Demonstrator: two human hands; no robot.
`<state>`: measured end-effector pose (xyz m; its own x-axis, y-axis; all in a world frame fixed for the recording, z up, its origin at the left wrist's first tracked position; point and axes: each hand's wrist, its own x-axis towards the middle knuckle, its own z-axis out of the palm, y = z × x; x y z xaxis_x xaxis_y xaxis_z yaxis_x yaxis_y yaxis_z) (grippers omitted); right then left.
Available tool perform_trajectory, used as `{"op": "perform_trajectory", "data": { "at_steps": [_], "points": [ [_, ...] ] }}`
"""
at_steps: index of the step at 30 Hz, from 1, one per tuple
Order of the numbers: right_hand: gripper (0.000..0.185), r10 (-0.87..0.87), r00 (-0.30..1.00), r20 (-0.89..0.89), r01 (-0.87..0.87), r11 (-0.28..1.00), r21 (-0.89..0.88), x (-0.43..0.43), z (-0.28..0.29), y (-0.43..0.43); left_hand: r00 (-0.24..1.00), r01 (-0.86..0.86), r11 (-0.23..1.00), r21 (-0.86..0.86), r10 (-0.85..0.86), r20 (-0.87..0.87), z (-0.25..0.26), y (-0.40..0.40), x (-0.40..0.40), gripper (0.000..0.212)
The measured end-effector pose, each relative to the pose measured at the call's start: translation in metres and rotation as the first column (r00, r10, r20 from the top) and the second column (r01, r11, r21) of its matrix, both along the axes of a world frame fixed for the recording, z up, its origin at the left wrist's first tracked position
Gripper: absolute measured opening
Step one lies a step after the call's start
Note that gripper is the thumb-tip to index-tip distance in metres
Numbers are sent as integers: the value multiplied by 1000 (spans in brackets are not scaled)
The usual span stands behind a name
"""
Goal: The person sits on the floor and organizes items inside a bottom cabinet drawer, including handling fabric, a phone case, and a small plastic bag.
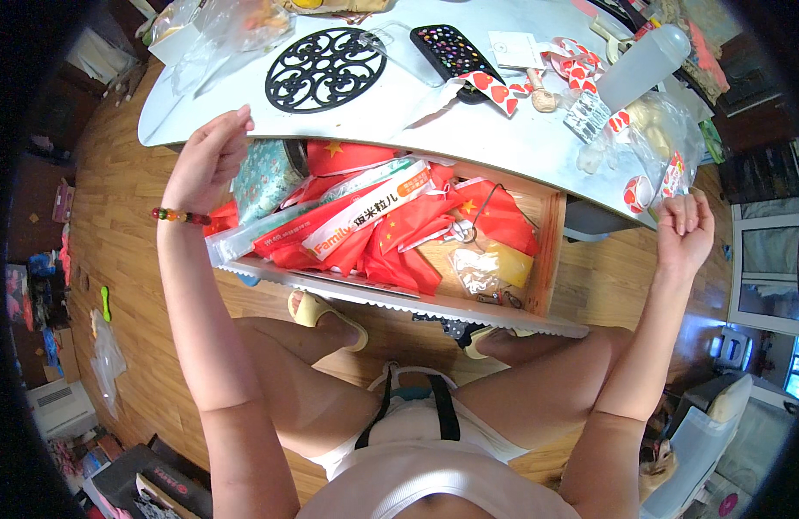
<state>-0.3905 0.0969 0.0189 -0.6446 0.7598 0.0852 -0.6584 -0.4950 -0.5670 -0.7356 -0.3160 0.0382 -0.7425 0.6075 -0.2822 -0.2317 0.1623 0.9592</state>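
My left hand [208,156], a beaded bracelet [180,216] at its wrist, is raised over the left end of an open wooden drawer [550,256]. Its fingers are curled in and nothing shows between them. Beyond the table's right front edge, my right hand [686,227] is also loosely curled, close to a strip of heart stickers [673,174]; I see nothing in it. Inside the drawer lie red flags with yellow stars [399,243], a long printed plastic packet [367,214], a teal floral pouch [269,175] and a clear bag with a yellow piece [513,265].
On the white table [243,84] lie a black openwork trivet [326,69], a dotted black phone case [452,57], a clear case [406,55], a roll of heart stickers [637,193] and a translucent bottle [642,68]. The drawer front [399,305] extends above my knees.
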Motion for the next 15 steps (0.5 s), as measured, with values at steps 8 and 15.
{"op": "perform_trajectory", "data": {
  "at_steps": [8, 15],
  "points": [
    [21, 250, 705, 663, -317, 948, -20, -54, -5, -124, 995, -3, 992, 127, 16, -103, 17, 55, 74, 20],
    [38, 710, 555, 433, -632, 699, -335, -74, -29, -176, 104, 149, 919, -365, -382, -918, -13, 88, 162, 10]
  ]
}}
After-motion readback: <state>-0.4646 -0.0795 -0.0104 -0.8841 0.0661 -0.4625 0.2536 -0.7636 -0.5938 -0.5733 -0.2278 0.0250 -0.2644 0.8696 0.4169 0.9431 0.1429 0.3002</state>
